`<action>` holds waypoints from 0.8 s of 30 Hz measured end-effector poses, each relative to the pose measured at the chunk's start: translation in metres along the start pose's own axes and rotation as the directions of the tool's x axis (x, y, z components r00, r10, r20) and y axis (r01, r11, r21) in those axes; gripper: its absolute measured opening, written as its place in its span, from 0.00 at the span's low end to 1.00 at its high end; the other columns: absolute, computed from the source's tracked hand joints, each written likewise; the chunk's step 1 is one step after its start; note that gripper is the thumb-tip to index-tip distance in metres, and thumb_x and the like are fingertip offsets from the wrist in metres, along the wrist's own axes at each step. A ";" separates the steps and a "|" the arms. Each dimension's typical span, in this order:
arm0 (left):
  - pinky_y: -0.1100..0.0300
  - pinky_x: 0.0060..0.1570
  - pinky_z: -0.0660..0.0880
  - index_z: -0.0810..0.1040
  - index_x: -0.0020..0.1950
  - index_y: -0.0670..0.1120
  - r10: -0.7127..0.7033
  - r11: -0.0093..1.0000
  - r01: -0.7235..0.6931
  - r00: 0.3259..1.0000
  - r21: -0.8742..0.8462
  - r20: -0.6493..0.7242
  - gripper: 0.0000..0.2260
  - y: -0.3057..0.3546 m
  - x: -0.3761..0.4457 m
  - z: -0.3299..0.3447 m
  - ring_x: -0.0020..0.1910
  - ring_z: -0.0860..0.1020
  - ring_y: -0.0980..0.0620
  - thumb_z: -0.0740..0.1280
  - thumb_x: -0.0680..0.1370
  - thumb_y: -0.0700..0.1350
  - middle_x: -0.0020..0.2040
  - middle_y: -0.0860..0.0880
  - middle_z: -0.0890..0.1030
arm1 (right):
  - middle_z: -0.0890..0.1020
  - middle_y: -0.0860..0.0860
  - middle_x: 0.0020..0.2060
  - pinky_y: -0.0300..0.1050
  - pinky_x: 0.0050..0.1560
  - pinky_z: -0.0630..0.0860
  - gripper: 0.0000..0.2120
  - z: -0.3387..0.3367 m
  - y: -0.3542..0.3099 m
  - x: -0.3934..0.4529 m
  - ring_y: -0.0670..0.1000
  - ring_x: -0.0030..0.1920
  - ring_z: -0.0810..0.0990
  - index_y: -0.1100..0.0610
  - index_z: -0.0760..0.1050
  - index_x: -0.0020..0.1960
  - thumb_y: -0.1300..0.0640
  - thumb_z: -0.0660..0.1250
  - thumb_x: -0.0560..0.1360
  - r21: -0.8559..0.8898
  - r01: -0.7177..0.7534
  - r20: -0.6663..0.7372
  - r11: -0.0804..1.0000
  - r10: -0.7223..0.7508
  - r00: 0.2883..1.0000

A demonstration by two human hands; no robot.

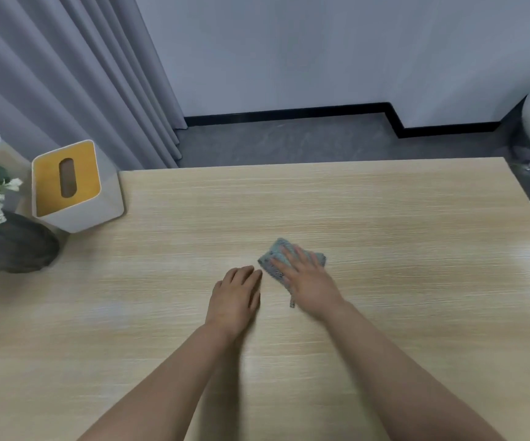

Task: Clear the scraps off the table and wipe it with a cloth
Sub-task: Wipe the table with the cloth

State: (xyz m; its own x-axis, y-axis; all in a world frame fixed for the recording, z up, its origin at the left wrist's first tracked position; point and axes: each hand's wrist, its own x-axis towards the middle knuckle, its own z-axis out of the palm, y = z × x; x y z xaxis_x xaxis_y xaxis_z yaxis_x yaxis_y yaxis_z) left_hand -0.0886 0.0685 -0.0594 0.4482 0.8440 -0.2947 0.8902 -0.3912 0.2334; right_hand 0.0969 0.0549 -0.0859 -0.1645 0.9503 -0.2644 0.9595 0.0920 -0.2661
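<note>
The left hand (236, 292) rests flat on the counter (384, 218), fingers relaxed, holding nothing; just beside it the right hand (309, 278) presses straight fingers on the blue-grey cloth (273, 261); wiping looks underway, no scraps visible; next, sweeping beyond both hands toward the tissue box (73, 186).

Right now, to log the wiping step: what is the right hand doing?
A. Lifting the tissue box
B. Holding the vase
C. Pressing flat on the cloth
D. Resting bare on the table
C: the right hand lies with straight fingers on the cloth, which is flat on the table.
</note>
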 end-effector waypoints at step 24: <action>0.43 0.73 0.46 0.42 0.77 0.52 -0.086 0.996 0.084 0.974 0.016 0.210 0.24 -0.005 0.053 -0.013 0.76 0.37 0.48 0.47 0.83 0.47 0.77 0.53 0.37 | 0.45 0.53 0.77 0.54 0.74 0.40 0.26 -0.031 0.061 0.026 0.54 0.76 0.42 0.49 0.45 0.77 0.52 0.50 0.82 0.193 -0.548 -0.112 0.814 0.574 0.812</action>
State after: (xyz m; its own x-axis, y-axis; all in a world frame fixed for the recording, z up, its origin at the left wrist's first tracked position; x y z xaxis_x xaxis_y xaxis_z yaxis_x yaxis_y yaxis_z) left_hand -0.0701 0.1194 -0.0641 0.3771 0.7783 -0.5020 0.9261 -0.3245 0.1924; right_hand 0.1585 0.0949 -0.0801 0.4424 0.8572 -0.2637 0.8267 -0.5038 -0.2505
